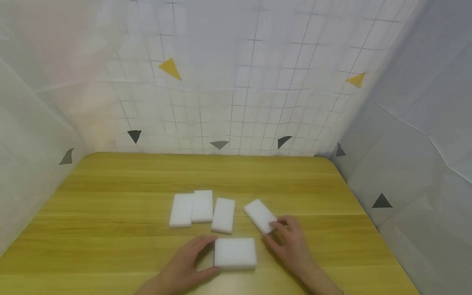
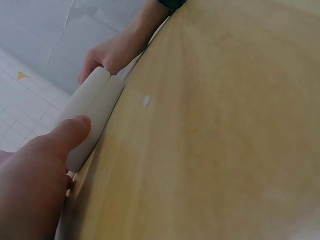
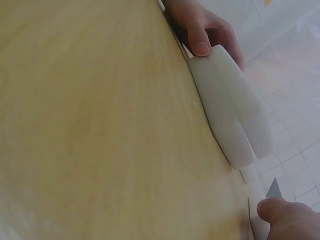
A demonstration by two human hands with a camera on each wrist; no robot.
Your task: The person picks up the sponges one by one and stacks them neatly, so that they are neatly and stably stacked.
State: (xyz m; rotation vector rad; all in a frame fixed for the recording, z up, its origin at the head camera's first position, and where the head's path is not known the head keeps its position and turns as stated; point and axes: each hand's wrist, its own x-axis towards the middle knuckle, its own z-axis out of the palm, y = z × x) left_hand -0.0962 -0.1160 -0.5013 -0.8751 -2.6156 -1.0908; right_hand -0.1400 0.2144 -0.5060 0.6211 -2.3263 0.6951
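Note:
Two white sponges (image 1: 235, 253) lie stacked flat near the front of the table. My left hand (image 1: 184, 262) holds the stack's left end, its thumb at the near corner and its fingers at the far one. In the left wrist view the thumb lies along the side of the two layers (image 2: 95, 107). To the right, my right hand (image 1: 292, 245) pinches the near end of a tilted white sponge (image 1: 259, 214) between thumb and fingers. In the right wrist view the upper layer and lower layer of the stack (image 3: 227, 110) splay apart at the end facing that hand.
Three more white sponges lie behind the stack: one at the left (image 1: 182, 211), one touching it (image 1: 203, 206), and a slightly turned one (image 1: 223, 215). White sheeting (image 1: 221, 110) with grid lines and triangles surrounds the wooden table (image 1: 121, 246) at the back and sides.

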